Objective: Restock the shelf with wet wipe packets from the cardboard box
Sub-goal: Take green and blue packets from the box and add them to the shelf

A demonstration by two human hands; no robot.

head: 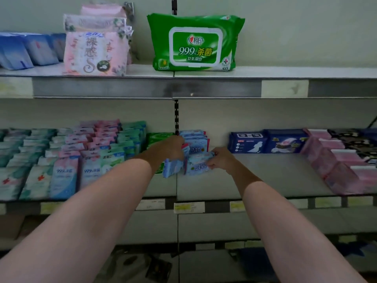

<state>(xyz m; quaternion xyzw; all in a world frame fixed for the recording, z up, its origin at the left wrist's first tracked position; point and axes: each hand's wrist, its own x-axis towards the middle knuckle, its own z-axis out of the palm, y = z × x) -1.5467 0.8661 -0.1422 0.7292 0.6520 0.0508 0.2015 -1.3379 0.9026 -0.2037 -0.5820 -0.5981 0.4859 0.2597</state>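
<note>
Upper shelf [285, 72]: large green wipe pack [194, 42] stands upright, label facing out. White-framed lid panel reads "心相印" at top, "999 杀菌" in the middle, "卫生湿巾" beneath. Lower right corner of the pack shows "80".

Upper shelf, left: pink pack [94, 54] carries large vertical characters "裸感" and a big ornate "S" below them.

Lower shelf, left rows: small front packets [64, 176] read "999" followed by small characters, too blurred to confirm; the neighbouring packet [91, 172] shows "999" with "杀菌".

Light blue packets [195, 148] at centre bear print; not legible. Dark blue packs [247, 142] likewise. Yellow shelf-edge price tags [188, 207]: text unreadable.
</note>
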